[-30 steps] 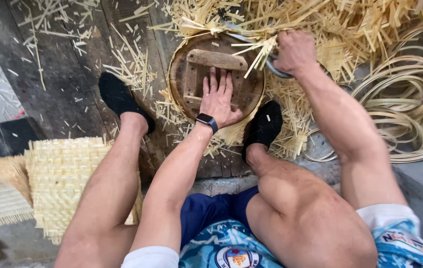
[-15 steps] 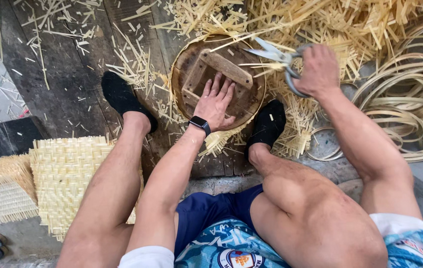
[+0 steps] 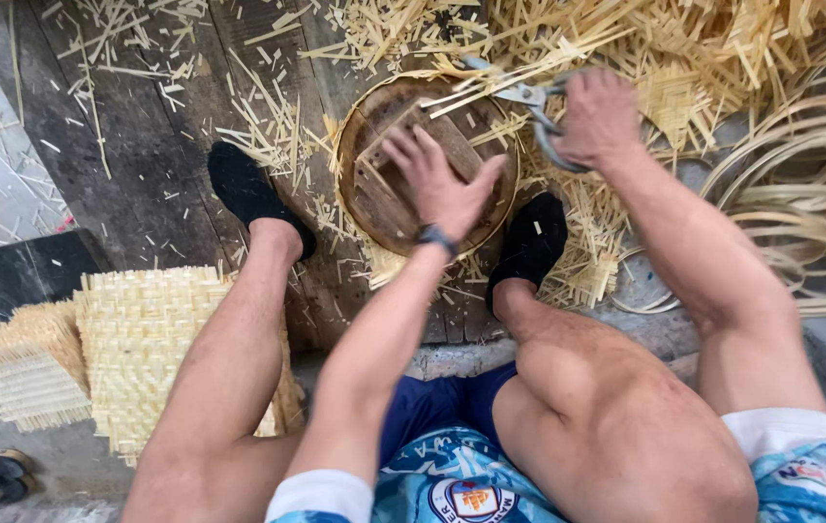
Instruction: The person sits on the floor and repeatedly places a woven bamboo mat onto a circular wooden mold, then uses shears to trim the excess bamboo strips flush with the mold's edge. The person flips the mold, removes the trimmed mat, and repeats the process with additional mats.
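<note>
Since half a second ago, the right hand (image 3: 599, 118) has been swung with the metal shears (image 3: 527, 94) over the upper right rim of the round woven bamboo tray with its brown wooden form (image 3: 403, 179), and the left hand (image 3: 447, 184) has been shifted toward the tray's right side. The tray is lying on the dark wooden plank floor (image 3: 142, 145) between the two black-socked feet (image 3: 248, 194). The left hand is spread flat, fingers released and pressed on the wooden form. The right hand is clenched around the shear handles, the blades being set among the pale strip ends (image 3: 471, 92) projecting past the rim.

A slip is judged possible: the blades are near the left fingertips, so a hasty cut could nick them, and if the pressing hand were eased the tray could turn and the weave be trimmed unevenly.

Loose bamboo offcuts (image 3: 268, 126) are scattered on the planks toward the far edge, coiled bamboo hoops (image 3: 800, 223) are heaped at the right edge, and stacked pale woven mats (image 3: 132, 329) are kept by the left leg
</note>
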